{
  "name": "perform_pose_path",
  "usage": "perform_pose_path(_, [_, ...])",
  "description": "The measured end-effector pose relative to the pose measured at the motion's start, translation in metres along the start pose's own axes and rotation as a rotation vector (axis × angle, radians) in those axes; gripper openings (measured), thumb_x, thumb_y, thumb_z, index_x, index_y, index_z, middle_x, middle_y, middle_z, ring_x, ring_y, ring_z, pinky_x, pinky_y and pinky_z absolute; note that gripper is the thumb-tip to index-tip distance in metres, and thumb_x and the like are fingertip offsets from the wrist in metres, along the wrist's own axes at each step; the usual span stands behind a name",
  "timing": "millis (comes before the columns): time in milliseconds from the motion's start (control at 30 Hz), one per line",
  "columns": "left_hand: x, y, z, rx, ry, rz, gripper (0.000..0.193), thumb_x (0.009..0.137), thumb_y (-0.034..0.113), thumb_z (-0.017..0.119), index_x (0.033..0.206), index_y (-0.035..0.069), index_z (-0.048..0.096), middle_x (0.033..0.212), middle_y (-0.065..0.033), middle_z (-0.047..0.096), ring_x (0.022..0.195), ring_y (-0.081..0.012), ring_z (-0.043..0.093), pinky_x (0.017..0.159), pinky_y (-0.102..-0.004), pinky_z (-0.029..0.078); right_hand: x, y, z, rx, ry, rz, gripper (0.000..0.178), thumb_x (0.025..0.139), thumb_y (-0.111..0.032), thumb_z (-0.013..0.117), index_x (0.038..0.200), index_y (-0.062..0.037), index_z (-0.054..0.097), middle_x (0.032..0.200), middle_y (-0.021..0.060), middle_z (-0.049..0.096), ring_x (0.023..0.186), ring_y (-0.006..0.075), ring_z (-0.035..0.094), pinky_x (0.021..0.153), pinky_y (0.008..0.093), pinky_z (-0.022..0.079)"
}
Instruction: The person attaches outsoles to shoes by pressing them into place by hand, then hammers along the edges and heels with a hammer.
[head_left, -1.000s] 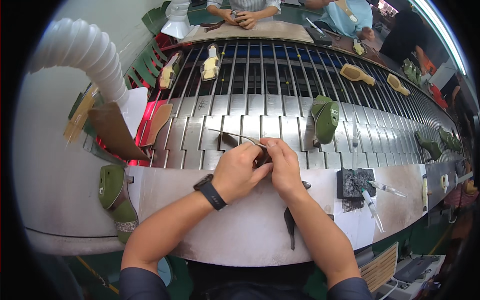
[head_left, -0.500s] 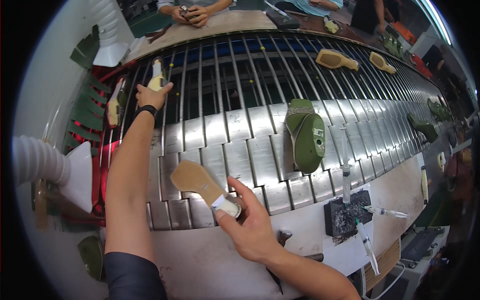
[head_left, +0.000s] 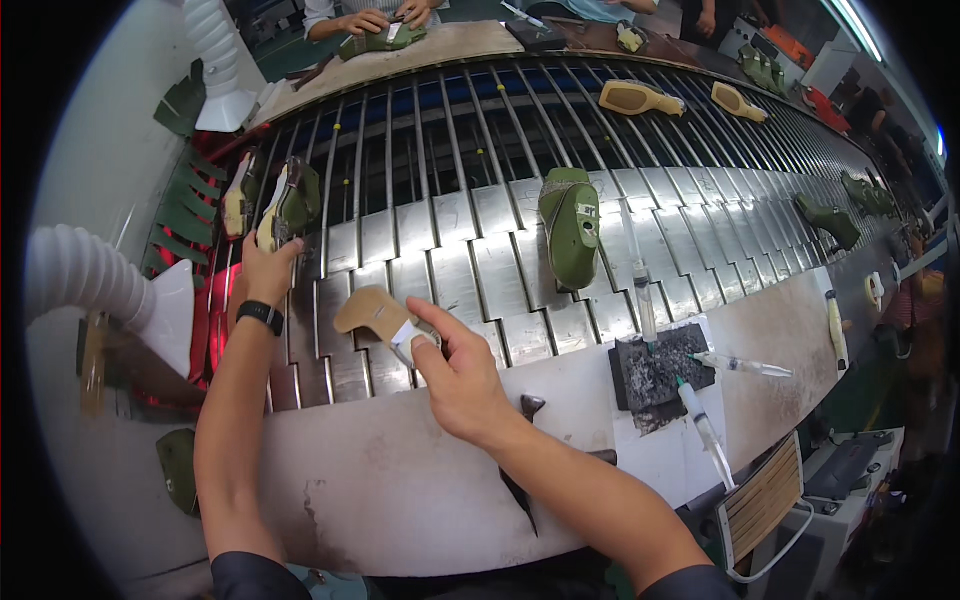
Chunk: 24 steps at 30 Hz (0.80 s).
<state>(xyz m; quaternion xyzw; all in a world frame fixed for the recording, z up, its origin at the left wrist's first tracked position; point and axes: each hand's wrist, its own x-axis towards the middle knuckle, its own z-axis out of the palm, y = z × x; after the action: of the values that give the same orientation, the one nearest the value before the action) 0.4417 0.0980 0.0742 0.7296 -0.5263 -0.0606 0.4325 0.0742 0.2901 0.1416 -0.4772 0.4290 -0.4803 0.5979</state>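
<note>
My left hand is closed around the near end of a shoe last with green upper material on its side and a pale underside. It stands at the left end of the slatted conveyor, beside a second pale last. Above the conveyor's near edge, my right hand pinches a tan insole by its white heel end, between thumb and fingers. A green shoe upper on a last lies on the metal slats farther right.
On the near worktable lie a hammer and a dark block with several syringes. White hose nozzles stand at left, beside red-lit green flaps. Across the conveyor, a co-worker's hands hold a green shoe upper.
My left hand has drawn nearer and left with the last, whose green side now shows. My right hand has tilted the insole. The co-worker now holds a green upper instead of something small and dark.
</note>
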Motion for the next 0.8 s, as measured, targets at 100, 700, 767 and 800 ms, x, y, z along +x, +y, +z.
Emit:
perform_pose_path(100, [-0.1, 0.063, -0.064, -0.464, -0.197, -0.065, 0.077, 0.086, 0.013, 0.084, 0.151, -0.006, 0.047, 0.132, -0.0119, 0.067, 0.117, -0.0197, 0.065, 0.104, -0.032, 0.05, 0.002, 0.008, -0.01, -0.017, 0.122, -0.226, 0.058, 0.103, -0.019, 0.06, 0.152, 0.0088, 0.048, 0.119, 0.0202, 0.075, 0.105, 0.0215, 0.069, 0.095, 0.0342, 0.053])
perform_pose_path(700, [-0.427, 0.05, -0.335, -0.459, -0.221, -0.222, 0.059, 0.089, -0.002, 0.082, 0.143, -0.002, 0.057, 0.126, -0.0151, 0.069, 0.11, -0.0205, 0.07, 0.096, -0.0328, 0.057, -0.119, -0.061, 0.03, -1.18, -0.227, -0.908, 0.037, 0.076, -0.011, 0.087, 0.106, -0.0025, 0.067, 0.098, 0.0129, 0.066, 0.092, 0.0322, 0.063, 0.082, 0.0438, 0.051])
perform_pose_path(767, [-0.423, 0.072, -0.353, -0.503, -0.229, -0.228, 0.045, 0.089, -0.005, 0.082, 0.13, -0.004, 0.063, 0.111, -0.009, 0.074, 0.103, -0.0155, 0.071, 0.093, -0.0306, 0.058, -0.157, -0.059, 0.034, -1.251, -0.463, -0.799, 0.036, 0.075, -0.012, 0.089, 0.103, -0.0034, 0.068, 0.101, 0.0115, 0.065, 0.095, 0.0308, 0.062, 0.083, 0.0441, 0.049])
perform_pose_path(800, [-0.417, 0.086, -0.362, -0.489, -0.172, -0.122, 0.042, 0.088, 0.0, 0.085, 0.125, -0.004, 0.066, 0.109, -0.007, 0.074, 0.098, -0.0134, 0.07, 0.088, -0.0296, 0.057, -0.173, -0.059, 0.033, -1.276, -0.575, -0.696, 0.036, 0.074, -0.013, 0.089, 0.102, -0.0035, 0.068, 0.102, 0.011, 0.065, 0.097, 0.0301, 0.062, 0.084, 0.0443, 0.049])
